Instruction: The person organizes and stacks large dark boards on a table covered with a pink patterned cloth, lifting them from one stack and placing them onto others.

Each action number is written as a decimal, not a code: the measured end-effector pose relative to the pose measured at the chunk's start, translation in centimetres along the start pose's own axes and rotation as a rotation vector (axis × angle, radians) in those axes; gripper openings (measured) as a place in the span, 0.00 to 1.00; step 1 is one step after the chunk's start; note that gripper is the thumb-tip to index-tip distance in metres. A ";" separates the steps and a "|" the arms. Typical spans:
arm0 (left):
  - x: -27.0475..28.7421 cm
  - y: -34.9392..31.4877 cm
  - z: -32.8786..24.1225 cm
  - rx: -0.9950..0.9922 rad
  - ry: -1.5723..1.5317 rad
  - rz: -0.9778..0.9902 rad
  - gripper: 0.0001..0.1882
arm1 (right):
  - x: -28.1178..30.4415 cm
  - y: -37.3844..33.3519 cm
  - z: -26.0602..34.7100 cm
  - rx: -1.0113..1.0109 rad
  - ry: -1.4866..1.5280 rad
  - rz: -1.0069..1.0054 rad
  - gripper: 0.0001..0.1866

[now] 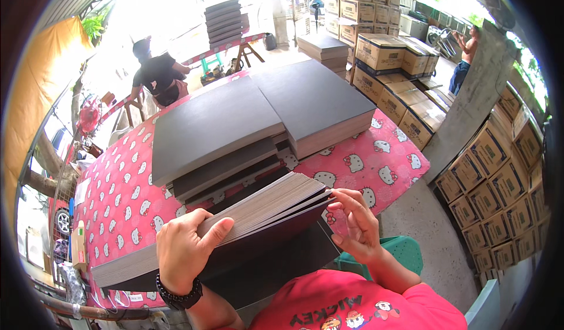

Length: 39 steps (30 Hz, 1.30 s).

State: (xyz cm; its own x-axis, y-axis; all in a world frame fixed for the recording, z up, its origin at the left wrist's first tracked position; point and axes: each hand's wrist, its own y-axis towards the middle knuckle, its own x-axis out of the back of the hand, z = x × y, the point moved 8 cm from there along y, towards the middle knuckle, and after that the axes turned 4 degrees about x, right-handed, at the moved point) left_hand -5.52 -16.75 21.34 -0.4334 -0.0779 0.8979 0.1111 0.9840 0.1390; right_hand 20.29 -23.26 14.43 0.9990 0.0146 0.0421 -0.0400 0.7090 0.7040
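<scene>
A thick stack of black-faced boards is tilted up on its edge at the front of the table, its pale layered edges facing up. My left hand wraps over the upper edge, thumb on my side and fingers on the far side. At the stack's right end, a few boards stand slightly apart from the rest. My right hand is at that corner, its fingertips touching the outermost board and its thumb spread away below. Beyond lie two large piles of black boards, side by side.
A pink patterned cloth covers the table. A green plastic stool stands near my right side. Cartons are stacked along the right and at the back. One person sits beyond the table; another stands at far right.
</scene>
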 end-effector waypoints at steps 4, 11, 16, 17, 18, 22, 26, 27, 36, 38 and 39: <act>-0.1 0.2 0.2 -0.009 0.013 -0.017 0.30 | 0.0 0.0 -0.2 -0.034 0.063 -0.026 0.33; 0.0 0.2 0.2 -0.022 0.004 -0.046 0.30 | 0.0 0.0 -0.7 -0.066 0.066 -0.048 0.34; 0.0 0.3 0.1 -0.019 0.014 -0.041 0.29 | -0.2 0.8 -1.3 -0.166 0.283 -0.080 0.37; 0.0 0.3 0.1 -0.019 0.012 -0.036 0.29 | -0.2 1.0 -1.3 -0.202 0.303 -0.069 0.39; 0.0 0.4 0.0 -0.018 0.009 -0.031 0.28 | -0.3 1.3 -1.1 -0.214 0.279 -0.053 0.40; 0.1 0.5 0.2 -0.005 -0.030 -0.055 0.30 | -0.7 1.7 -1.0 -0.231 0.208 0.000 0.42; 0.0 0.8 0.3 -0.014 -0.035 -0.052 0.30 | -0.6 1.6 -1.1 -0.214 0.167 0.002 0.41; 0.1 0.9 0.3 -0.014 -0.031 -0.052 0.30 | -0.6 1.6 -1.1 -0.210 0.168 0.002 0.41; -0.3 1.2 0.4 -0.003 -0.023 -0.040 0.29 | 0.0 1.5 -1.6 -0.078 0.132 -0.092 0.27; -0.3 1.2 0.5 0.000 -0.030 -0.037 0.29 | -0.3 1.3 -2.6 -0.164 0.368 -0.105 0.26; -0.2 1.1 0.6 0.004 -0.034 -0.036 0.29 | -0.5 1.5 -2.6 -0.249 0.396 -0.116 0.33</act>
State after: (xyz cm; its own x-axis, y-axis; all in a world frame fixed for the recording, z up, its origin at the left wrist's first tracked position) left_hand -5.82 -15.52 21.09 -0.4670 -0.1076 0.8777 0.0911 0.9814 0.1688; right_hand 19.81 -20.37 13.64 0.9290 0.1592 -0.3339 0.0292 0.8682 0.4953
